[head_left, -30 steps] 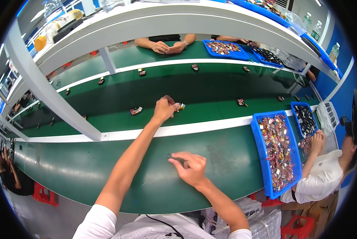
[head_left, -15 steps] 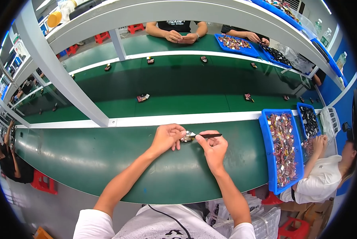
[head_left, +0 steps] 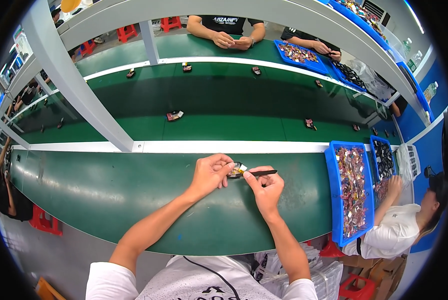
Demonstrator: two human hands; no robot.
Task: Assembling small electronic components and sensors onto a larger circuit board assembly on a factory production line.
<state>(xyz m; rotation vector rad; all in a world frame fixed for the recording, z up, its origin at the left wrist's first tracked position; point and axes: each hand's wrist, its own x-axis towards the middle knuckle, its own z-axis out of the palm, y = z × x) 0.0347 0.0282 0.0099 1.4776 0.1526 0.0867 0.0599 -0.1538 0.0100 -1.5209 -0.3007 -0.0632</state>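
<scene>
A small dark-rimmed part (head_left: 237, 171), patched white and yellow, is held over the green worktop (head_left: 134, 200). The left hand (head_left: 208, 175) pinches its left side; the right hand (head_left: 267, 190) pinches a slim black tool (head_left: 265, 172) against its right. Fingers hide the tool's tip; the part's finer details are too small to read.

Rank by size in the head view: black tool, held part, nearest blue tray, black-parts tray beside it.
Nearest blue tray
Black-parts tray beside it
Held part and black tool: unsure, tool longer but thinner
</scene>
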